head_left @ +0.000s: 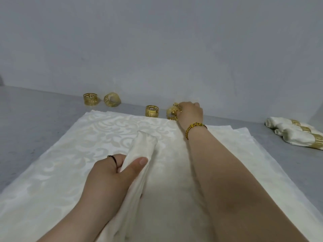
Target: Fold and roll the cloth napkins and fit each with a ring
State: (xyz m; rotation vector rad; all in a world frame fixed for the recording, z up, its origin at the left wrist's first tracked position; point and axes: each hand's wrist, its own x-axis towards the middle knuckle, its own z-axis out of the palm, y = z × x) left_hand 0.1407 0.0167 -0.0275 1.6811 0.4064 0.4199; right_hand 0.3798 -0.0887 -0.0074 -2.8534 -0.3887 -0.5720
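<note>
A rolled cream napkin [139, 154] lies lengthwise on a stack of flat cream damask napkins [70, 145]. My left hand [108, 173] grips the roll near its middle, thumb on top. My right hand [189, 111] reaches to the far edge of the stack and curls its fingers round a gold cut-out ring [172, 113] by the wall. Another gold ring [152, 111] stands just left of it. Two more rings [90, 99] [112, 99] sit further left along the wall.
Three finished rolled napkins with gold rings [295, 135] lie side by side at the right on the grey table [26, 119]. A plain pale wall [157, 49] rises right behind the rings.
</note>
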